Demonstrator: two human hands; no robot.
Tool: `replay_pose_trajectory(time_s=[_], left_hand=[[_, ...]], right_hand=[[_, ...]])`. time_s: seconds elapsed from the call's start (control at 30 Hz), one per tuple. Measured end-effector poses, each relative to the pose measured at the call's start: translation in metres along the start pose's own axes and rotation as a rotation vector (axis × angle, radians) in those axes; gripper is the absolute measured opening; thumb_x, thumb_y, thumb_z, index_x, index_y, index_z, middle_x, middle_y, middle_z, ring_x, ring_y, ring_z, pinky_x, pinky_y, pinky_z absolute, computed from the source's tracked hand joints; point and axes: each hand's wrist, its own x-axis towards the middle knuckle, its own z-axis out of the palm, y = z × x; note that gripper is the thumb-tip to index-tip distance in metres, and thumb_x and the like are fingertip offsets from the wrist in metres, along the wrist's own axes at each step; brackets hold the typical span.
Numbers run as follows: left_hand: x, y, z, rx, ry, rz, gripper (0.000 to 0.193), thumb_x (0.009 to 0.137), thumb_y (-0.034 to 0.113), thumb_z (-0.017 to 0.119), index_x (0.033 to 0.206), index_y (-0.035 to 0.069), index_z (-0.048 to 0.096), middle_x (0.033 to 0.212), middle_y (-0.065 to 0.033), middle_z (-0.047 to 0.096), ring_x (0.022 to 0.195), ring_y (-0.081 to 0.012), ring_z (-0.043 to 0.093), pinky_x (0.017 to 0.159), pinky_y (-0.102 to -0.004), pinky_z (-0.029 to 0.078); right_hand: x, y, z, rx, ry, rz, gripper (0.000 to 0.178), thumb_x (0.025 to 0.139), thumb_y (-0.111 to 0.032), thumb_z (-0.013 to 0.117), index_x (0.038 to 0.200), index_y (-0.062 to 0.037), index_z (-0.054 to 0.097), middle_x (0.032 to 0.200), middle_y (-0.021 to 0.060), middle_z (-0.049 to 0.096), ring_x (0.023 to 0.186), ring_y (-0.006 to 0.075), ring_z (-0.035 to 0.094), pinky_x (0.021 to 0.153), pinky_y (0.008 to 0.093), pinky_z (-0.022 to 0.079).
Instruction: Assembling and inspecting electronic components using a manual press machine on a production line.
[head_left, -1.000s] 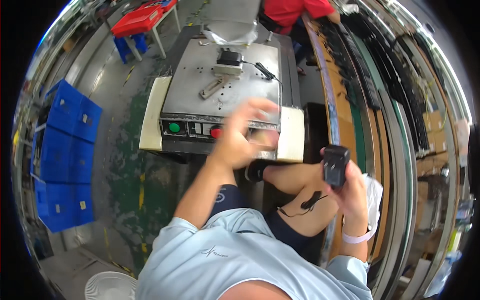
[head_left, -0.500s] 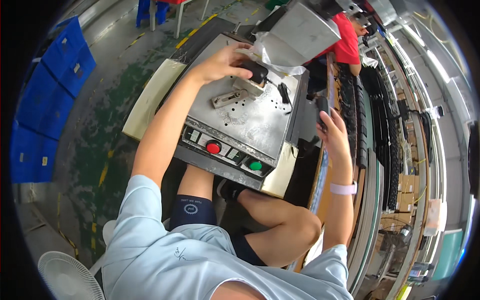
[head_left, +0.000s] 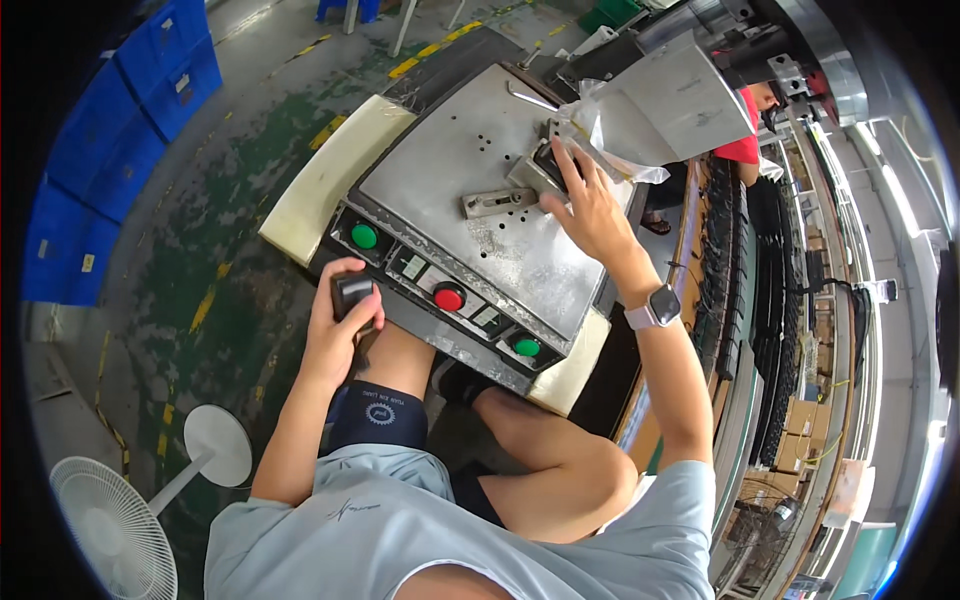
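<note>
My left hand (head_left: 335,325) is closed around a black power adapter (head_left: 352,294), just off the machine's front left corner; a dark cord seems to hang below it. Over the machine's steel plate (head_left: 420,150), my right hand (head_left: 592,205) grips a second black power adapter (head_left: 545,158) at a small metal fixture block (head_left: 535,178). Its fingers and thumb hide part of that adapter. Beside the block lies a slotted metal clamp bar (head_left: 495,203). A metal press head (head_left: 680,95), with clear plastic film (head_left: 600,125) hanging from it, stands over the plate's far right.
The front panel carries two green buttons, left (head_left: 363,236) and right (head_left: 526,346), and a red button (head_left: 449,297). Blue bins (head_left: 110,150) stand at far left, a white fan (head_left: 115,530) at lower left. A rail line (head_left: 700,270) runs along the right, near a person in red (head_left: 745,130).
My left hand has left the fixture with one adapter and come down to the front left. My right hand has moved from the right side onto the fixture with the other adapter.
</note>
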Motion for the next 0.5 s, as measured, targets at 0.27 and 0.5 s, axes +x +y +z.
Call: replay_pose_trajectory(time_s=[0.27,0.5], left_hand=[[0.041,0.001,0.003,0.687,-0.004,0.390,0.038,0.079,0.001,0.068,0.114,0.007,0.054,0.095,-0.0075,0.062,0.080,-0.0187,0.057,0.077,-0.0292,0.046],[0.003,0.041,0.130,0.452,-0.484,0.499,0.044,0.089,0.028,0.060,0.124,0.003,0.052,0.127,-0.0166,0.055,0.114,-0.0282,0.052,0.102,-0.0375,0.037]], right_hand=[[-0.133,-0.068,-0.006,-0.114,-0.275,0.029,0.118,0.065,-0.047,0.083,0.155,-0.0065,0.018,0.158,0.0267,0.016,0.145,0.0419,0.023,0.111,0.0585,0.030],[-0.134,-0.129,-0.057,1.093,0.009,0.008,0.070,0.081,-0.031,0.079,0.134,-0.0021,0.043,0.123,0.0183,0.052,0.111,0.0285,0.055,0.093,0.0385,0.047]])
